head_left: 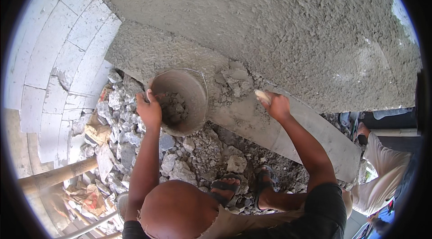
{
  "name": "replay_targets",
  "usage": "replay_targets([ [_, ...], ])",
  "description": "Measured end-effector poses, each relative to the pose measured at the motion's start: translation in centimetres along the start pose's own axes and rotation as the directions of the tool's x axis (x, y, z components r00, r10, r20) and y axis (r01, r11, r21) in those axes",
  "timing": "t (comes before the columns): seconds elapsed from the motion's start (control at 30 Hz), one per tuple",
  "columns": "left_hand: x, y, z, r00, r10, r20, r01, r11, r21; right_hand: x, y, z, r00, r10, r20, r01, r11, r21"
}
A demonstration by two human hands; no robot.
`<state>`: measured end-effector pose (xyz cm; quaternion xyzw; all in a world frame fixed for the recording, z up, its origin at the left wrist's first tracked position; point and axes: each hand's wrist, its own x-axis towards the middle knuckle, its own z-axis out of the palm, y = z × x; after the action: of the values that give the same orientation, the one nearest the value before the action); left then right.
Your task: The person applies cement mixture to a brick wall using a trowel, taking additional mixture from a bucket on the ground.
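Note:
My left hand [150,109] grips the left rim of a grey mortar bucket [191,90], thumb over the edge. The bucket tilts toward me, with clumps of wet mortar [174,107] inside and a thin wire handle along its far rim. My right hand [276,105] is closed round the pale handle of a trowel [261,96]; its blade cannot be made out against the mortar. Just beyond the handle, a heap of mortar [237,80] lies on a long grey board [279,128], right of the bucket.
Rough grey render covers the wall [270,27] ahead; pale blocks form another wall [58,54] at left. Broken rubble [180,167] lies round my sandalled feet. A bamboo pole [58,176] crosses at lower left. Another person's light trousers [378,167] show at right.

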<state>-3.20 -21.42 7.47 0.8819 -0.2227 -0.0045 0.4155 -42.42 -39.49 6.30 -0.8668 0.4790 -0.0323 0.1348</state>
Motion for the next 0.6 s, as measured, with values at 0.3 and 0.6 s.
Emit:
replay_targets([
  [0.3,-0.3,1.3,-0.2,0.997,-0.061,0.039,0.063,0.997,-0.053,-2.3,-13.5,-3.5,0.910,-0.395,-0.126,0.361,0.904,-0.229],
  [0.6,0.1,0.9,-0.7,0.992,-0.095,0.088,0.098,0.995,-0.029,-0.8,-2.3,0.3,0.972,0.202,0.123,-0.180,0.969,-0.172],
])
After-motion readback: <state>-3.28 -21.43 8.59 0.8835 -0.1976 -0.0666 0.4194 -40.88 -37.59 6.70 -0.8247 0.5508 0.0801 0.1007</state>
